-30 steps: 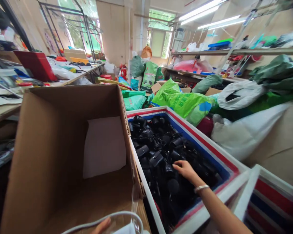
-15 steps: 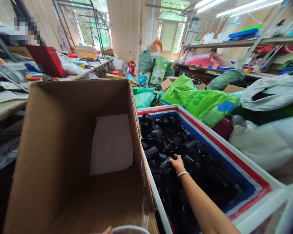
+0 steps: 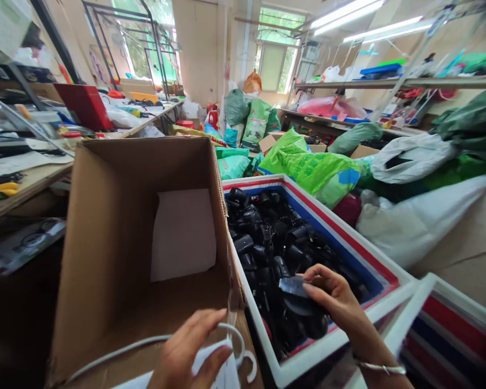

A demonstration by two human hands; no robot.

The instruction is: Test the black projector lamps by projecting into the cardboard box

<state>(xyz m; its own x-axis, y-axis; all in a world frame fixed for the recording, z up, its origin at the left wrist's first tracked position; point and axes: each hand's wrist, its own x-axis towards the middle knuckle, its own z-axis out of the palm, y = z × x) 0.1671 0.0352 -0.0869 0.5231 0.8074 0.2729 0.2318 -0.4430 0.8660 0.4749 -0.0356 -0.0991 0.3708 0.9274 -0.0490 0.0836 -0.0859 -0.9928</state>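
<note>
Lime bag (image 3: 312, 166) txt blurred, none legible

The person's left hand (image 3: 182, 354) and right hand (image 3: 334, 297) are both bare, and around the right wrist (image 3: 366, 343) is worn a thin, shiny, silver-coloured bracelet (image 3: 383, 369) of metallic look; the visible right forearm (image 3: 383, 381) is uncovered

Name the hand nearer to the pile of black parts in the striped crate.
Right. The right hand is over the pile, holding a dark piece; the left hand is outside the crate, near the cardboard box.
</note>
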